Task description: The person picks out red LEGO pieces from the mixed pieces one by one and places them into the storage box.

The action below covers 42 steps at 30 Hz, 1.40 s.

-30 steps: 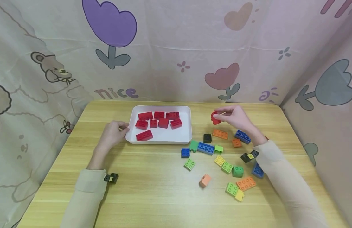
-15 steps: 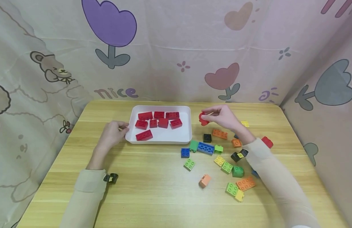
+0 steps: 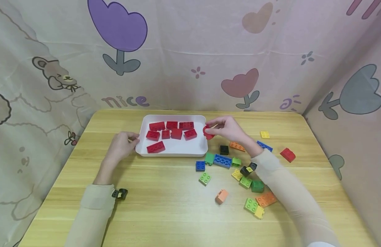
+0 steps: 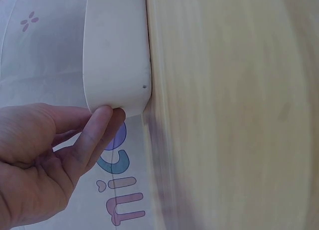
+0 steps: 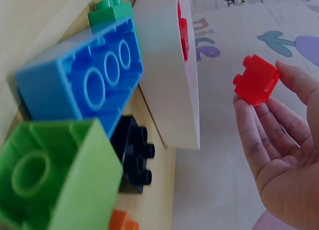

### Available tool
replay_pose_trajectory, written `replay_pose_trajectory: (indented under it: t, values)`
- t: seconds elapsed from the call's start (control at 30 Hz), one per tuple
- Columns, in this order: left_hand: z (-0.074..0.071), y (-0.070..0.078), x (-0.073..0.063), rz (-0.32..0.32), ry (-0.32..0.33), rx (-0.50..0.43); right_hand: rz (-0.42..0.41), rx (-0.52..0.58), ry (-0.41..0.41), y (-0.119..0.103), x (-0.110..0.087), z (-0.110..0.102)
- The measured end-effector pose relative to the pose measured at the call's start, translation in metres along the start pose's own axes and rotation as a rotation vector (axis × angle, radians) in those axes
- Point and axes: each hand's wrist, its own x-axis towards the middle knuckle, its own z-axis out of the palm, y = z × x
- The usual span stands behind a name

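Observation:
My right hand [image 3: 228,129] pinches a red toy brick [image 5: 256,80] between thumb and fingertips, at the right end of the white tray [image 3: 175,151]. In the right wrist view two studs of this brick point left, and it is held above the tray's rim. Several red bricks [image 3: 156,147] lie in the tray, mostly toward the back, with one near the front left. At the tray's left end my left hand [image 4: 55,160] grips the wall with thumb and fingers. The inside of that grip is partly hidden.
Right of the tray lie loose bricks: black [image 3: 224,150], blue [image 3: 222,161], light green [image 3: 204,178], peach [image 3: 222,196] and others. A red brick [image 3: 287,155] and a yellow one [image 3: 264,134] lie far right. Patterned cloth [image 3: 184,85] hangs behind the wooden table [image 3: 165,206].
My right hand has carried the red brick leftward, from over the table's right part to the tray's right edge. The left hand stays at the tray, which has not moved.

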Motion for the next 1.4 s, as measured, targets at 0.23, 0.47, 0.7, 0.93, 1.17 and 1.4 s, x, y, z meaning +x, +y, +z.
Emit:
replay_pose_trajectory:
  t: [0.23,0.47,0.7,0.93,1.17,1.4]
  values:
    - [-0.001,0.000,-0.002,0.002,0.002,-0.003,-0.016,0.017,-0.017,-0.004,0.008,0.014]
    - [-0.001,0.001,-0.003,-0.008,0.001,0.001,-0.056,0.003,-0.050,-0.010,0.018,0.029]
    - [0.001,-0.003,-0.002,0.027,0.027,-0.007,-0.111,-0.060,-0.089,-0.017,0.029,0.047]
    - [0.000,-0.002,-0.002,0.016,0.017,-0.022,-0.176,-0.159,-0.142,-0.029,0.037,0.063]
    - [0.000,-0.002,-0.001,0.016,0.025,-0.008,-0.192,-0.213,-0.201,-0.043,0.043,0.079]
    - [0.000,-0.001,0.000,0.012,0.011,-0.020,-0.242,-0.301,-0.245,-0.047,0.053,0.095]
